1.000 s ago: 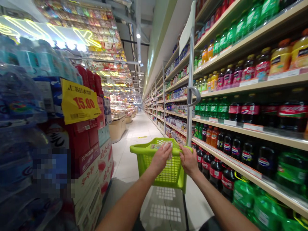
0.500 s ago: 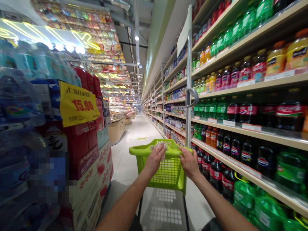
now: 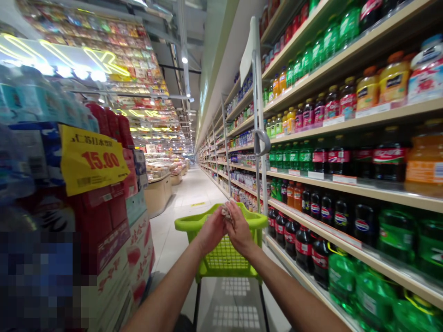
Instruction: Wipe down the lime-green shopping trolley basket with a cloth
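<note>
Whitish crumpled wipe [image 3: 226, 213], perhaps paper, lies between the left hand [image 3: 212, 229] and right hand [image 3: 239, 228], touching both; each grip is narrow, closed on it, over the green cart's near side [image 3: 226, 266], left of the shelves [image 3: 320, 180].

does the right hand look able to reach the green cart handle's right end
Likely yes: nothing shows between the right hand and that end of the green cart handle, though the hand is touching a crumpled wad.
</note>
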The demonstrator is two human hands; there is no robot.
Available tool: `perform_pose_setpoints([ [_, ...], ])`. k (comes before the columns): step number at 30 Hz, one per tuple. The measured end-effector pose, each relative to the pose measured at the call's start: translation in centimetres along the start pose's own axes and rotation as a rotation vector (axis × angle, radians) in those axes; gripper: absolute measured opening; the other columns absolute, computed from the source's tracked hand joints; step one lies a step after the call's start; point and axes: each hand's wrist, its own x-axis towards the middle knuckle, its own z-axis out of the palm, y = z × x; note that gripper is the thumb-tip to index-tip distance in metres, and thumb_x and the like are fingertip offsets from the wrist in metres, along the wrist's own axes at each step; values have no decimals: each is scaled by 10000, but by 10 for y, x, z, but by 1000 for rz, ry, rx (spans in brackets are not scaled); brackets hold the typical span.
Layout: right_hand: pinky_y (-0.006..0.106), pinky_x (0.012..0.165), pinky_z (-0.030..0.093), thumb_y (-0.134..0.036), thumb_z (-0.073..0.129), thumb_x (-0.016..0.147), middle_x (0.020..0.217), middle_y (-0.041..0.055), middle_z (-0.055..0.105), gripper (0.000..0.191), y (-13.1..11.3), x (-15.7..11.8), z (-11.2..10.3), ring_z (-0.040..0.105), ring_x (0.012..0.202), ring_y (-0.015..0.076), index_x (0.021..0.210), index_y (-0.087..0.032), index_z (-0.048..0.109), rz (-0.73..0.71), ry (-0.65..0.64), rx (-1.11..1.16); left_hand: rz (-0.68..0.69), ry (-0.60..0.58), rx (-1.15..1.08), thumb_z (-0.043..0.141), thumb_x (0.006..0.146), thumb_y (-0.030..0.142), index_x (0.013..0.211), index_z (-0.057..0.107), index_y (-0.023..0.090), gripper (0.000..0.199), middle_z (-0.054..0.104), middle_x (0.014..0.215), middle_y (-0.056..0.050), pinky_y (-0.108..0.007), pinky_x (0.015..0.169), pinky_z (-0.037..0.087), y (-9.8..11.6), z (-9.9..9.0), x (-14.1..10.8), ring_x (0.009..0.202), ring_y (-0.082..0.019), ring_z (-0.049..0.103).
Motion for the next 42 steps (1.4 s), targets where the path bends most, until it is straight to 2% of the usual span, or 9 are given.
perform_pose_setpoints([
  [6, 447, 979, 364, -91, 431, 802, 1207, 85, 529, 267, 13, -12, -1, 424, 1169, 218, 961, -211, 609, -206, -151, -221, -57, 173, 649, 437, 769, 488, 1081, 571, 181, 458, 605, 1118, -87, -440, 978, 302, -26, -78, -11, 1095, -252, 495],
  [9, 435, 958, 396, -111, 423, 827, 1198, 83, 544, 259, 40, -24, -20, 451, 1154, 208, 977, -216, 606, -225, -144, -304, -73, 136, 957, 375, 797, 478, 1014, 604, 184, 431, 633, 1060, -77, -421, 980, 281, -45, -91, -21, 1066, -247, 508],
  [15, 449, 911, 441, -203, 413, 837, 1127, 126, 589, 266, 99, -34, -91, 533, 1076, 232, 1004, -175, 618, 28, -27, -358, -52, 177, 1101, 317, 826, 471, 1047, 584, 185, 449, 629, 1044, -73, -416, 951, 292, -46, -69, -30, 1021, -247, 515],
  [17, 447, 915, 439, -212, 421, 835, 1136, 113, 590, 270, 90, -32, -87, 535, 1077, 228, 1021, -189, 615, 43, -38, -317, -52, 190, 1121, 314, 831, 461, 1046, 584, 190, 439, 632, 1026, -75, -419, 944, 296, -43, -63, -30, 1007, -247, 519],
  [22, 389, 945, 421, -160, 420, 836, 1173, 61, 577, 288, 58, -22, -44, 502, 1121, 185, 1042, -238, 607, -130, -189, -219, -90, 165, 1180, 299, 846, 451, 1074, 566, 204, 429, 624, 1043, -68, -411, 931, 308, -35, -56, -30, 1019, -244, 515],
  [29, 448, 886, 452, -221, 412, 838, 1109, 130, 602, 271, 94, -14, -78, 549, 1054, 238, 994, -177, 630, 72, -60, -355, -39, 83, 1277, 356, 842, 406, 1119, 529, 183, 395, 620, 1040, -91, -394, 883, 329, -22, -33, -32, 1009, -255, 513],
  [34, 421, 956, 406, -146, 394, 830, 1217, 68, 545, 323, 64, -24, -47, 463, 1162, 199, 1059, -237, 603, -102, -142, -206, -39, 69, 1253, 387, 828, 391, 1059, 554, 156, 369, 633, 994, -114, -410, 840, 350, -9, -3, -25, 967, -276, 532],
  [38, 432, 949, 412, -189, 411, 829, 1217, 82, 543, 302, 84, -22, -58, 481, 1145, 214, 1054, -223, 609, 19, -64, -232, -52, 56, 1077, 407, 812, 423, 1098, 529, 179, 396, 609, 1076, -94, -371, 846, 360, -10, -19, -26, 1008, -249, 528],
  [42, 447, 949, 404, -198, 424, 816, 1169, 126, 572, 292, 94, -12, -72, 520, 1098, 235, 1026, -164, 623, 167, -39, -251, -76, 19, 972, 444, 785, 463, 877, 583, 187, 323, 632, 924, -55, -296, 755, 398, -19, -31, -28, 892, -206, 553],
])
